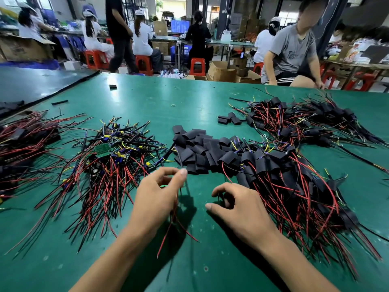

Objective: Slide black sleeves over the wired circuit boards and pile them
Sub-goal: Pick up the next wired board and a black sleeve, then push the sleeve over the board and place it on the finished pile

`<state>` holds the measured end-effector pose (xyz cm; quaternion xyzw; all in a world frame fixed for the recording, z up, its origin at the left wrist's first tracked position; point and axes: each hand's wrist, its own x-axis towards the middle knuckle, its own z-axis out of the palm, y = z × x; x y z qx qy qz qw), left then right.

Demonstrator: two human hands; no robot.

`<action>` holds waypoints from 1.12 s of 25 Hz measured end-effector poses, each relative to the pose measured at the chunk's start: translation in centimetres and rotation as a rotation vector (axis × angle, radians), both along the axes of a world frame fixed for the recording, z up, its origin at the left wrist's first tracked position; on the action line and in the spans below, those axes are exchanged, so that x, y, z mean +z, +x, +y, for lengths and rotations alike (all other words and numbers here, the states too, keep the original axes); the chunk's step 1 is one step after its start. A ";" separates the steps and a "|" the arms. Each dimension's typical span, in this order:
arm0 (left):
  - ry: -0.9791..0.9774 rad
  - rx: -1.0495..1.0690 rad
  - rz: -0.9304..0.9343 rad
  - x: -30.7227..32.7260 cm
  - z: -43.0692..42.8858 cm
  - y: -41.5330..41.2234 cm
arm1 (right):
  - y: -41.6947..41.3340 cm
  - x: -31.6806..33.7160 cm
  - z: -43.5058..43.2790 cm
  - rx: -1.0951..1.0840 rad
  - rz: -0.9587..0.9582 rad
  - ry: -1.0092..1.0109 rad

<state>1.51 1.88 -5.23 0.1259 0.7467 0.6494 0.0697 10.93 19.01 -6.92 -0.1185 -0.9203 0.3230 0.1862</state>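
My left hand (159,194) grips a wired circuit board, mostly hidden under the fingers, with a sliver of green showing; its red and black wires (179,226) trail toward me. My right hand (237,207) hovers just to the right with fingers curled, and a dark piece shows under them; what it is I cannot tell. Loose black sleeves (200,150) lie heaped just beyond both hands. Bare wired boards (109,157) are piled to the left. Sleeved boards (280,175) are piled to the right.
A second pile of sleeved boards (305,121) lies at the far right, another wire bundle (23,144) at the far left. A few stray sleeves (228,120) dot the green table (147,98). A seated person (292,53) is at the far edge.
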 end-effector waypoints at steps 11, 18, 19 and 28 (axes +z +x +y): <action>0.419 -0.151 -0.298 0.8 -0.6 -1.0 | -0.3 -0.9 -0.3 0.070 -0.026 0.025; 0.136 -0.072 -0.301 -0.5 -0.6 -1.8 | -0.3 -1.4 -0.2 0.191 -0.070 0.172; 0.170 -0.060 -0.305 -0.4 -0.7 -2.0 | -0.3 -1.4 -0.1 0.168 -0.033 0.117; 0.578 0.045 -0.390 0.2 -1.3 -2.7 | -0.1 -1.1 0.5 -0.031 -0.002 0.129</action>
